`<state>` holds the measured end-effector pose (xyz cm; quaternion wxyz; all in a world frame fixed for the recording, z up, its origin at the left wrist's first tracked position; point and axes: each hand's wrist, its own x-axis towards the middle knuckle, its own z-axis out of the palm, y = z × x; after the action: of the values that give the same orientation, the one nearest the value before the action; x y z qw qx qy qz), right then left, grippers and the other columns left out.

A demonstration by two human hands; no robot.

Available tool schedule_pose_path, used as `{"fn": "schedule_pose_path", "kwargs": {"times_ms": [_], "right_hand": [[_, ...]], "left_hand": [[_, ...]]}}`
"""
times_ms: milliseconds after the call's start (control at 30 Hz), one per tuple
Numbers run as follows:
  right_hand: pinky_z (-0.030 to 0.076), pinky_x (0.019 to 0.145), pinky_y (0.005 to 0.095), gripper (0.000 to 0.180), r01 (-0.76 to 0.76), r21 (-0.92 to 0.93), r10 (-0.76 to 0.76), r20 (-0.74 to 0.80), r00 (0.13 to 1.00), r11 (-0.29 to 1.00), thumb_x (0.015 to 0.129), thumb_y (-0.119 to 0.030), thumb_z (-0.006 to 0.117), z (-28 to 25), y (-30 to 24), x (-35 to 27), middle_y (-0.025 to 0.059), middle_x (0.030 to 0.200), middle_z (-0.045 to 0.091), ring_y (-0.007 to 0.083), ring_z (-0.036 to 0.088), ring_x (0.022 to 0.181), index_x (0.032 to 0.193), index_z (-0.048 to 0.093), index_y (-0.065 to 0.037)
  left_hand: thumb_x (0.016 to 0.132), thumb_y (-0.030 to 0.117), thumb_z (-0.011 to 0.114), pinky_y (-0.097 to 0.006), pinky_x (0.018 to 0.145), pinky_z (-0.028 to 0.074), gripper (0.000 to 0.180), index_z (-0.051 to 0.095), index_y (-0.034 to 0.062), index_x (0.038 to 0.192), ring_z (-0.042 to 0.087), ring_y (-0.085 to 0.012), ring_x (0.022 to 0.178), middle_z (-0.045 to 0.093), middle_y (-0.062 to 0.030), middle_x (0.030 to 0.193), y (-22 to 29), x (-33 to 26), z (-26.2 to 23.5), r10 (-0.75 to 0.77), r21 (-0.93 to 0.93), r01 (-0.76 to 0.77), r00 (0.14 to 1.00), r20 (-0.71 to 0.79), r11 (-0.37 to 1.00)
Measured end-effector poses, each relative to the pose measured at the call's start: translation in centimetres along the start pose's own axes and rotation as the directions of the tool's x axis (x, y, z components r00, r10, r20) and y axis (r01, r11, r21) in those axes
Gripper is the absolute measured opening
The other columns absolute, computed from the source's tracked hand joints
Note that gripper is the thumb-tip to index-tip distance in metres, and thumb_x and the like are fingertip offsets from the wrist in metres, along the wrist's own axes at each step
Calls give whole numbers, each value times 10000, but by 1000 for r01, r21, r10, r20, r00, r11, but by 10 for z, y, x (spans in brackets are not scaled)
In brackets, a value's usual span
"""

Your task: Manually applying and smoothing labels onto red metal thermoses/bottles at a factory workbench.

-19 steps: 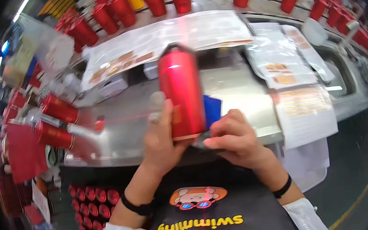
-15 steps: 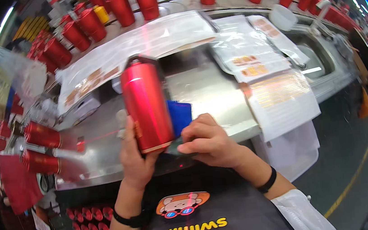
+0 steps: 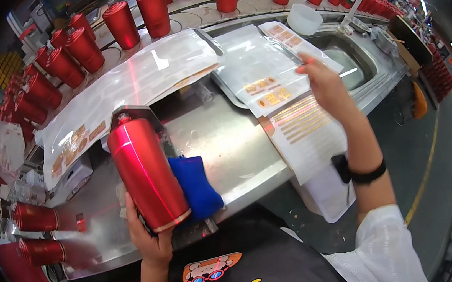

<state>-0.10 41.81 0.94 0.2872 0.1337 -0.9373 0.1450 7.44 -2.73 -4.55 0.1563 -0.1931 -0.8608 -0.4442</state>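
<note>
A red metal bottle (image 3: 149, 175) lies tilted, its small neck at the far end and a pale rim at the near end. My left hand (image 3: 152, 241) is closed round the near end from below and the left side. The neck end lies at a dark angular holder (image 3: 151, 119), and a blue cloth (image 3: 196, 186) sits against the bottle's right side. My right hand (image 3: 324, 82) is raised over the right-hand sheets, fingers drawn together; anything between them is too small to make out. Below it are a clear-covered sheet with gold decals (image 3: 268, 91) and a gold-striped sheet (image 3: 305, 123).
A long white decal sheet (image 3: 129, 74) covers the back left of the metal bench (image 3: 222, 152). Red bottles (image 3: 124, 27) line the conveyor (image 3: 188, 9) behind. Two more red bottles (image 3: 37, 217) lie at left. A sink (image 3: 358, 53) and white tub (image 3: 304, 19) are at right.
My right hand has left the bottle's side and swung right, over the sheets. My left hand still holds the bottle. The view has shifted, so the bench appears turned and further left.
</note>
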Motion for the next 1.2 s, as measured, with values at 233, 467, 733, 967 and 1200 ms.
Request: {"fn": "schedule_pose_path", "kwargs": {"times_ms": [233,467,733,967,1200], "right_hand": [[473,930,432,252,-193,-541,416,325,849,818,766,-41,575,39,206,67,241,1210,596,390,580,1107,989,689,-20],[497,901,415,504,-496,-653,756,186,628,573,771,-416,683,75,231,104,223,1068,670,370,641,1019,1018,687,23],[514,820,407,408,-525,-604,746,186,639,600,684,-397,723,77,255,103,204,915,691,338,668,916,856,711,-27],[508,826,416,241,-399,-649,652,200,731,647,763,-251,651,86,254,90,187,950,679,334,652,917,859,704,-36],[516,816,474,114,-62,-794,346,192,918,605,805,-128,607,70,190,95,49,1077,577,269,527,1117,872,690,-88]], "left_hand": [[895,479,613,-377,1065,356,901,194,-83,1461,436,-286,1300,364,-219,1456,-8,-9,-3,-61,-64,64,997,45,996],[863,491,650,-393,1104,308,991,132,-115,1451,373,-321,1349,318,-257,1470,-19,-23,-4,-11,-58,16,997,83,998],[866,455,658,-406,1114,287,970,131,-111,1452,359,-335,1355,293,-266,1477,-17,-16,-3,54,-50,-50,995,81,998],[876,410,666,-396,1105,311,935,135,-95,1457,375,-310,1346,309,-244,1474,-13,-12,-1,19,-148,-7,996,82,989],[856,453,681,-387,1098,322,977,136,-87,1461,403,-295,1328,352,-223,1455,-18,-16,0,4,-100,2,998,57,995]]}}
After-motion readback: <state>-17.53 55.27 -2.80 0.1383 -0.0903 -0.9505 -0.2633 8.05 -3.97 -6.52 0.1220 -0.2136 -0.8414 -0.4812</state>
